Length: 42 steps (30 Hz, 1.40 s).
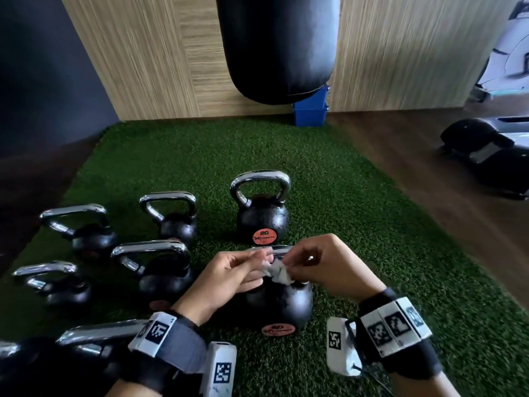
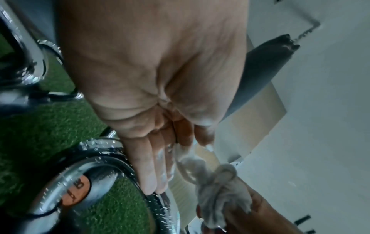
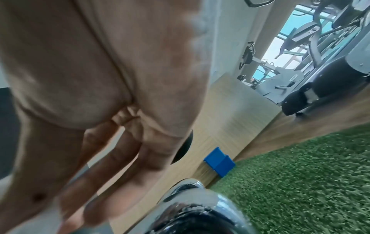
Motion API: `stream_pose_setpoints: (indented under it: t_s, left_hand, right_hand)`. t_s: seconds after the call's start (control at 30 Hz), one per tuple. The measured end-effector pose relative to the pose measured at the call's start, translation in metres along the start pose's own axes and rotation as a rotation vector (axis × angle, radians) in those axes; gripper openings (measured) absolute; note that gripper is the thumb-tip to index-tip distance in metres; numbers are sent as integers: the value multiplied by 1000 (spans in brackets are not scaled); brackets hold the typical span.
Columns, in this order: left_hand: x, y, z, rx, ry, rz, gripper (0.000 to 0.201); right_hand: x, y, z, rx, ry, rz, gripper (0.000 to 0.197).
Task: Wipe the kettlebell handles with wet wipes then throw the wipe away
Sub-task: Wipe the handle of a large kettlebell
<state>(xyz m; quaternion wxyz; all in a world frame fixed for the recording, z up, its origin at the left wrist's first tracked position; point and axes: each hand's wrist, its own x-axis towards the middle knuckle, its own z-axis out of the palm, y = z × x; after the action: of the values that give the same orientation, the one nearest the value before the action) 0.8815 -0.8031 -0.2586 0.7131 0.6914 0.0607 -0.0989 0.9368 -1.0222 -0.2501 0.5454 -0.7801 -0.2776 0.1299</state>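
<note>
A crumpled white wipe (image 1: 279, 273) hangs between my two hands, just above the nearest black kettlebell (image 1: 282, 306). Its chrome handle (image 1: 274, 249) shows right behind my fingers. My left hand (image 1: 257, 266) pinches the wipe's left end and my right hand (image 1: 292, 267) pinches its right end. In the left wrist view the wipe (image 2: 218, 186) stretches twisted from my left fingers (image 2: 158, 166) to my right hand's fingers (image 2: 260, 218). The right wrist view shows my right fingers (image 3: 120, 174) beside a wet chrome handle (image 3: 196, 197); the wipe is hidden there.
A second kettlebell marked 20 (image 1: 262, 213) stands just beyond, and several smaller ones (image 1: 163, 270) crowd the left of the green turf mat (image 1: 372, 224). A blue bin (image 1: 310, 110) sits by the wood wall under a black punching bag (image 1: 277, 47). Gym machines (image 1: 486, 150) stand on the right.
</note>
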Motion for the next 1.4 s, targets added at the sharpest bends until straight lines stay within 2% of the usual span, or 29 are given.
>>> stream_pose_setpoints:
  t_s: [0.07, 0.2, 0.27, 0.37, 0.43, 0.5, 0.53, 0.6, 0.63, 0.7, 0.77, 0.83, 0.9, 1.07, 1.2, 1.33, 1.4]
  left_hand:
    - [2, 1, 7, -80, 1, -5, 41]
    - [8, 1, 6, -171, 52, 21, 40]
    - [12, 1, -1, -191, 37, 55, 38]
    - [14, -1, -12, -110, -3, 121, 42]
    - [16, -5, -15, -30, 31, 188, 42]
    - [17, -8, -16, 42, 126, 260, 40]
    - [18, -9, -16, 90, 178, 305, 38]
    - [21, -10, -14, 223, 259, 395, 34]
    - [23, -11, -11, 284, 279, 430, 33]
    - [26, -13, -6, 395, 287, 477, 33]
    - [29, -15, -2, 560, 296, 535, 34]
    - [32, -17, 3, 753, 293, 592, 32]
    - [33, -16, 9, 914, 282, 628, 31]
    - [26, -19, 19, 1192, 332, 625, 37]
    - [17, -25, -3, 1089, 459, 529, 38]
    - [13, -29, -8, 1197, 434, 518, 39]
    - [12, -35, -8, 1143, 460, 474, 39]
  right_hand:
    - [2, -8, 9, -50, 127, -53, 15]
    - [6, -15, 29, -223, 463, -93, 26]
    - [7, -15, 34, -282, 529, -132, 33]
    - [6, -6, 25, -272, 441, -138, 36]
    - [2, 14, 11, -266, 419, -75, 44]
    - [-3, 40, 0, -249, 469, 77, 50]
    - [-3, 54, -2, -203, 450, 179, 54]
    - [1, 79, 3, -23, 310, 340, 64]
    - [5, 90, 9, 69, 256, 374, 67]
    - [13, 109, 25, 110, 267, 393, 56]
    - [16, 122, 39, -31, 391, 430, 33]
    - [15, 131, 47, -65, 494, 446, 27]
    - [12, 139, 47, -39, 516, 427, 26]
    - [8, 144, 44, -35, 458, 420, 32]
    - [6, 144, 45, -89, 437, 427, 40]
    - [10, 144, 43, -87, 422, 461, 45]
    - [10, 144, 43, -77, 422, 458, 44]
